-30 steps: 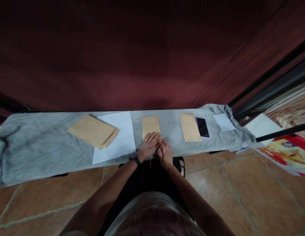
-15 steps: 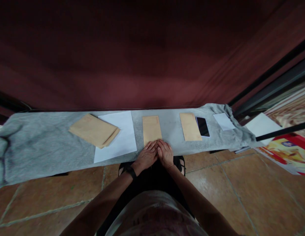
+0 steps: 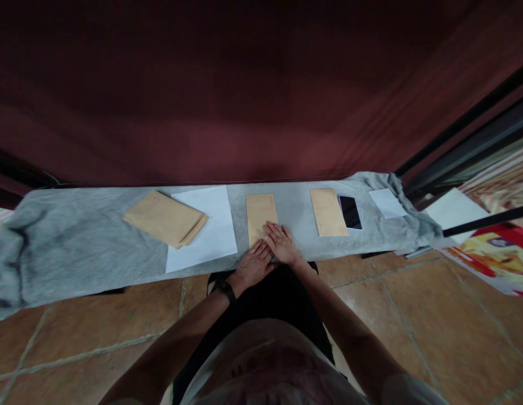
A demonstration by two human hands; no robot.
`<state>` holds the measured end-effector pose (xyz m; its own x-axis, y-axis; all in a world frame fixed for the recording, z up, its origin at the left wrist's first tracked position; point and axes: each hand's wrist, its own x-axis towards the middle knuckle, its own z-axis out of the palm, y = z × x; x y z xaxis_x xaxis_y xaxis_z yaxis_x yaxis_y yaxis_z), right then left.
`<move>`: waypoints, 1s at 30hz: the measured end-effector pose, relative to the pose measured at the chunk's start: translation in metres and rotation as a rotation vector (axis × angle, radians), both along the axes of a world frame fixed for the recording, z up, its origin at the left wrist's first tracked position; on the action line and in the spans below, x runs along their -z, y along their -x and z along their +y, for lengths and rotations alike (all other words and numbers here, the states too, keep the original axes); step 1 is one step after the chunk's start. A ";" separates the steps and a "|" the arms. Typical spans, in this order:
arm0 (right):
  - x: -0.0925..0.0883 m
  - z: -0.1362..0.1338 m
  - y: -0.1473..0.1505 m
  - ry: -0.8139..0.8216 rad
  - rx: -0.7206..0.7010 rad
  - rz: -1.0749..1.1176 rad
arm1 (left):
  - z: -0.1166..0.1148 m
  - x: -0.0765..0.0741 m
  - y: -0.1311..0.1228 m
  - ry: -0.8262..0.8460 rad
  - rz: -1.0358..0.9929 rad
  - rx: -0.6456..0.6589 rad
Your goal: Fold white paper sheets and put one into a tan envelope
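Note:
A brown paper envelope (image 3: 261, 208) lies in front of me on a narrow surface covered by a grey cloth (image 3: 88, 270). My right hand (image 3: 280, 243) rests flat on its lower part, fingers stretched out. Beside it, my left hand (image 3: 253, 265) lies at the envelope's near end, fingers extended and touching the right hand's fingers. The near edge of the envelope is hidden beneath both hands. A stack of brown envelopes (image 3: 164, 218) sits to the left, partly over a white sheet of paper (image 3: 217, 233).
Another brown envelope (image 3: 329, 212) lies to the right, against a dark-screened phone (image 3: 351, 212). Farther right is a small white paper (image 3: 387, 203). A dark red panel (image 3: 253, 112) rises behind the surface. A colourful printed box (image 3: 495, 256) and a black bar (image 3: 489, 223) are at far right.
My right hand has moved forward onto the envelope and its fingers have straightened. My left hand has flattened out near the envelope's edge. The view has shifted slightly.

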<state>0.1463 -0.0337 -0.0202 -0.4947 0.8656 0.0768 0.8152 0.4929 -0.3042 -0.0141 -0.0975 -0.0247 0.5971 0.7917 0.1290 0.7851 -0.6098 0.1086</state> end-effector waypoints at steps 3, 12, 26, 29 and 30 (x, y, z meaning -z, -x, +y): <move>0.001 0.016 0.004 -0.002 0.011 -0.064 | -0.002 0.001 0.001 0.018 -0.001 0.006; 0.013 0.045 0.011 -0.024 0.125 0.045 | -0.007 0.001 0.002 0.027 -0.007 -0.004; 0.005 -0.005 0.011 -0.045 -0.096 0.112 | -0.009 -0.003 0.000 0.063 0.030 0.000; 0.005 -0.008 0.005 -0.043 -0.067 0.121 | -0.009 -0.003 0.000 0.060 0.024 0.006; 0.006 -0.008 0.004 -0.045 -0.059 0.121 | -0.009 -0.002 0.001 0.062 0.021 0.007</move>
